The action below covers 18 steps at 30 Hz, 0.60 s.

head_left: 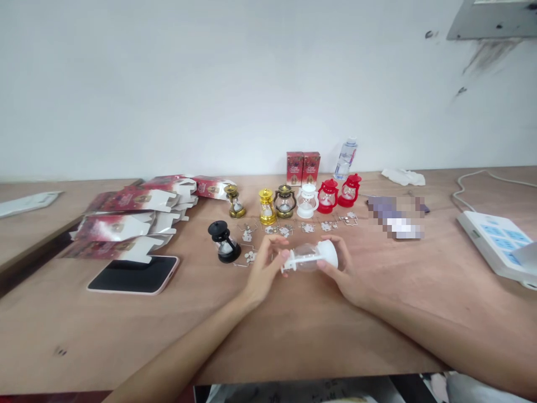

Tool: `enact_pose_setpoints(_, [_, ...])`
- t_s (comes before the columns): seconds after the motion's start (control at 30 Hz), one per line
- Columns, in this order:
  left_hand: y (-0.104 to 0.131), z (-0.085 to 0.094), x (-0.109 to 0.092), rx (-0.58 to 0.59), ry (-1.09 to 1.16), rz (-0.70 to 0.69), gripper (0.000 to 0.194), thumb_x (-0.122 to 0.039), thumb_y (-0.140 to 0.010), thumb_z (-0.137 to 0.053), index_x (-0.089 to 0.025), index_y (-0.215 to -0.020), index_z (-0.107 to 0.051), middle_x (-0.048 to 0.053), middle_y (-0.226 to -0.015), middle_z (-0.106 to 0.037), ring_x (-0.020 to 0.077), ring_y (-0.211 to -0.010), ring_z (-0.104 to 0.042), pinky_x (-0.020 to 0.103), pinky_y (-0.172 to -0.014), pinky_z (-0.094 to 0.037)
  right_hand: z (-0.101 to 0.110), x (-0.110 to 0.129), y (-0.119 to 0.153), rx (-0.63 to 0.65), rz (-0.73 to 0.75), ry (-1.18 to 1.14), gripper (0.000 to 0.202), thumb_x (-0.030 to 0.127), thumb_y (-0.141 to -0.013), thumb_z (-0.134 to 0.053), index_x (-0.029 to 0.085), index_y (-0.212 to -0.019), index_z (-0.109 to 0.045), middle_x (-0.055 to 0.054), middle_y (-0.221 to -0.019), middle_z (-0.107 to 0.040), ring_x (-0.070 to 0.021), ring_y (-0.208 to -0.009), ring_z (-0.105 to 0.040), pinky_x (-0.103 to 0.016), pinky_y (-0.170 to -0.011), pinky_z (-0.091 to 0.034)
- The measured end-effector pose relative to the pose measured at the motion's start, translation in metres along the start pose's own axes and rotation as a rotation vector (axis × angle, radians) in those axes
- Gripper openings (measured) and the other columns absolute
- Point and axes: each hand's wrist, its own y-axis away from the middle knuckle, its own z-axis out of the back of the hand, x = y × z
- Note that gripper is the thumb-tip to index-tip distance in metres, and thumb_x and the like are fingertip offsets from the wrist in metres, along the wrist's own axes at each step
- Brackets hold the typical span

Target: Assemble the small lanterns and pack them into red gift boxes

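Observation:
A white toy lantern (308, 258) with a clear globe lies sideways between my two hands, just above the table. My left hand (268, 262) pinches its narrow top end, while the fingers of my right hand (342, 268) wrap round its wide base. Left of my hands stands a black lantern (224, 242). Behind them is a row of lanterns: a bronze one (234, 201), a gold one (267, 207), a dark bronze one (285, 201), a white one (307, 201) and red ones (328, 197). Small metal parts (308, 228) lie in front of that row.
Flattened red cartons (121, 218) are piled at the left, by a phone (134, 275). Two red boxes (302, 168) and a water bottle (346, 159) stand near the wall. A tissue (403, 177), a pixelated item (396, 218) and a white power strip (499, 243) are at the right.

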Motion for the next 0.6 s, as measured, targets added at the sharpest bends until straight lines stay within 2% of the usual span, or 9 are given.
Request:
enact_pose_setpoints(0.1, [0.002, -0.001, 0.002, 0.137, -0.157, -0.039, 0.052, -0.041, -0.069, -0.074, -0.02, -0.11, -0.051, 0.008, -0.117, -0.056, 0.0186, -0.09, -0.055, 0.028, -0.069, -0.049, -0.001, -0.001, 0.008, 0.04, 0.149, 0.046, 0.057, 0.023, -0.069, -0.078, 0.03, -0.116, -0.047, -0.004, -0.114, -0.059, -0.0203, -0.101, -0.06, -0.036, -0.086, -0.05])
enact_pose_setpoints(0.2, [0.003, 0.0, 0.004, 0.158, -0.254, -0.11, 0.063, -0.039, -0.06, -0.082, -0.02, -0.114, -0.054, 0.009, -0.118, -0.058, 0.023, -0.101, -0.054, 0.034, -0.087, -0.044, -0.002, -0.007, 0.013, 0.075, 0.284, 0.04, 0.057, 0.017, -0.065, -0.079, 0.031, -0.111, -0.048, -0.006, -0.12, -0.058, -0.0244, -0.106, -0.06, -0.041, -0.086, -0.052])
enact_pose_setpoints(0.27, [0.003, 0.002, 0.003, 0.172, -0.283, -0.148, 0.074, -0.043, -0.055, -0.085, -0.021, -0.118, -0.053, 0.011, -0.122, -0.056, 0.0264, -0.107, -0.052, 0.037, -0.092, -0.042, -0.003, -0.01, 0.014, 0.078, 0.345, 0.005, 0.053, 0.016, -0.066, -0.078, 0.032, -0.107, -0.049, -0.005, -0.122, -0.057, -0.0254, -0.109, -0.059, -0.043, -0.084, -0.053])
enact_pose_setpoints(0.4, [0.003, 0.002, 0.004, 0.306, -0.478, -0.24, 0.097, -0.043, -0.044, -0.089, -0.023, -0.129, -0.046, 0.012, -0.126, -0.055, 0.0307, -0.114, -0.05, 0.043, -0.099, -0.039, -0.003, -0.015, 0.012, 0.098, 0.38, 0.069, 0.049, 0.018, -0.069, -0.077, 0.032, -0.105, -0.047, -0.006, -0.125, -0.056, -0.026, -0.115, -0.056, -0.044, -0.085, -0.053])
enact_pose_setpoints(0.47, [0.004, 0.001, 0.006, 0.331, -0.593, -0.261, 0.09, -0.041, -0.053, -0.086, -0.024, -0.131, -0.043, 0.011, -0.127, -0.056, 0.0299, -0.116, -0.051, 0.042, -0.099, -0.039, -0.002, -0.016, 0.011, 0.152, 0.421, 0.144, 0.05, 0.018, -0.069, -0.077, 0.032, -0.106, -0.047, -0.007, -0.125, -0.055, -0.0265, -0.115, -0.056, -0.045, -0.086, -0.053])
enact_pose_setpoints(0.53, [0.006, -0.001, 0.008, 0.327, -0.653, -0.286, 0.074, -0.036, -0.067, -0.078, -0.023, -0.13, -0.042, 0.011, -0.126, -0.056, 0.0277, -0.114, -0.053, 0.04, -0.096, -0.041, 0.0, -0.015, 0.01, 0.205, 0.493, 0.193, 0.052, 0.018, -0.07, -0.076, 0.033, -0.11, -0.046, -0.007, -0.126, -0.055, -0.0263, -0.115, -0.056, -0.045, -0.088, -0.052])
enact_pose_setpoints(0.6, [0.008, -0.002, 0.01, 0.323, -0.689, -0.327, 0.062, -0.032, -0.072, -0.071, -0.022, -0.127, -0.043, 0.011, -0.122, -0.058, 0.0261, -0.109, -0.056, 0.037, -0.092, -0.044, 0.003, -0.012, 0.009, 0.248, 0.555, 0.228, 0.055, 0.019, -0.072, -0.075, 0.033, -0.115, -0.044, -0.008, -0.127, -0.053, -0.0264, -0.117, -0.055, -0.045, -0.09, -0.05])
